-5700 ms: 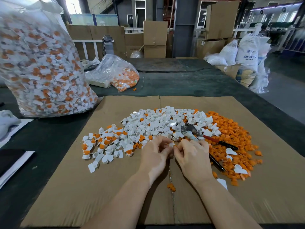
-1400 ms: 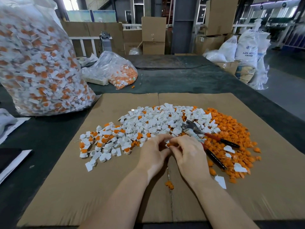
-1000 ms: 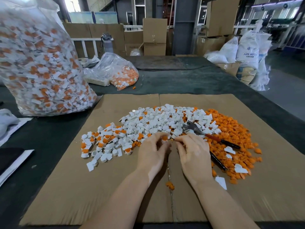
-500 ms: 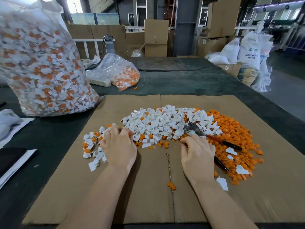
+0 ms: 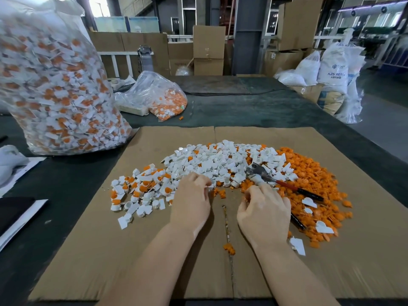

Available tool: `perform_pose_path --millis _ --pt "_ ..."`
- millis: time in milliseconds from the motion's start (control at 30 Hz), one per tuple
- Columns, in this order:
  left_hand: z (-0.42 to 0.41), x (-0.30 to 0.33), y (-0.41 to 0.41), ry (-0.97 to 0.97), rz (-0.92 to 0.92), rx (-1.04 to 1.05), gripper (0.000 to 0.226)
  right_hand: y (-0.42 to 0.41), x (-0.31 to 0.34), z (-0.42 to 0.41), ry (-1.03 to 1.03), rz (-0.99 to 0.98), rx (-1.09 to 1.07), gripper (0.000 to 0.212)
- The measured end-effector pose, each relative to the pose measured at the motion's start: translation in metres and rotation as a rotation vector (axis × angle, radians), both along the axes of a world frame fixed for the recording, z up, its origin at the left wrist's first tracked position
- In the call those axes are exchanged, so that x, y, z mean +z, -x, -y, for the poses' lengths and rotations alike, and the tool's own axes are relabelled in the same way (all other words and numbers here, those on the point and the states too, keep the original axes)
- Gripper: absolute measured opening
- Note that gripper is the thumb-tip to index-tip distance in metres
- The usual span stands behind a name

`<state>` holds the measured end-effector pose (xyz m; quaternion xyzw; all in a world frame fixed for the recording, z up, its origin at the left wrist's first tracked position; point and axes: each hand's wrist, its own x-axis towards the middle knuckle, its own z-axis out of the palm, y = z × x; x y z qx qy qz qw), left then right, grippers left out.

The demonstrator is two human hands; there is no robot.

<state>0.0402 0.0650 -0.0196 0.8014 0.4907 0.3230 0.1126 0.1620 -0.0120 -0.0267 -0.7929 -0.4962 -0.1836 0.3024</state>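
A heap of white plastic pieces (image 5: 220,160) lies mid-cardboard, with loose orange caps (image 5: 309,173) to its right. Left of it is a smaller group of white pieces fitted with orange caps (image 5: 141,188). My left hand (image 5: 191,202) is at the near edge of the white heap, its curled fingertips pinching a white piece. My right hand (image 5: 265,210) is a little apart to the right, fingers curled inward by the orange caps. What it holds is hidden.
Pliers (image 5: 260,173) with red and black handles lie across the caps beyond my right hand. The cardboard sheet (image 5: 154,250) covers a dark table (image 5: 66,173). A big clear bag of parts (image 5: 55,85) stands far left, a small bag (image 5: 163,96) behind. Papers (image 5: 13,208) lie left.
My hands worked together at the heap's edge. My left hand then swung out to the left group and has come back to the white heap. My right hand stayed put.
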Motion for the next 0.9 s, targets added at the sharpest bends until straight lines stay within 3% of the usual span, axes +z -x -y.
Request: perform_pose_path --millis 200,400,600,767,900 --pt "-0.001 -0.009 -0.01 0.035 -0.09 -0.03 0.036 -0.002 -0.002 -0.002 0.022 -0.03 0.145 0.02" --pt "0.001 -0.005 -0.01 0.098 0.001 -0.047 0.03 -0.003 -0.002 -0.002 -0.002 -0.044 0.016 0.014" --pt "0.002 -0.002 -0.01 0.167 0.051 -0.028 0.014 -0.004 -0.003 -0.005 0.133 -0.009 0.016 0.013" --pt "0.005 0.001 -0.011 0.222 0.191 -0.065 0.031 -0.005 -0.002 -0.005 0.089 -0.09 0.077 0.018" --pt "0.007 0.003 -0.014 0.281 0.264 -0.092 0.029 -0.004 -0.002 -0.005 0.049 -0.085 0.096 0.013"
